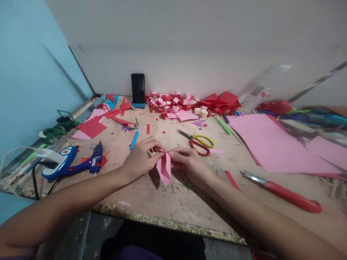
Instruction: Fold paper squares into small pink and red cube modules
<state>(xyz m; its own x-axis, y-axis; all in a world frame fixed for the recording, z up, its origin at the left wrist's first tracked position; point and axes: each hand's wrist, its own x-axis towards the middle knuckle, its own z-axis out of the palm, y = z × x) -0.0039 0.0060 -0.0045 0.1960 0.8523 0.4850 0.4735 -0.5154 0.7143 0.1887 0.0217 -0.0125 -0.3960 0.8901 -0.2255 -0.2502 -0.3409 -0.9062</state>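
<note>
A small folded piece of pink paper [164,169] hangs between my two hands, creased down its length, its lower end pointing toward me. My left hand [143,157] pinches its top edge from the left with thumb and fingertips. From the right, my right hand [189,162] grips the same top edge between thumb and fingers. Just beyond my right hand, scissors [195,140] with one yellow and one red handle lie with their blades pointing away to the left. A blue pen-like stick [135,138] lies beyond my left hand.
A blue glue gun [93,162] and power strip [61,162] sit at left. A red-handled knife [287,195] lies at right, near large pink sheets [271,144]. At the back stand a phone [138,88] and a heap of red and pink paper cubes [173,103].
</note>
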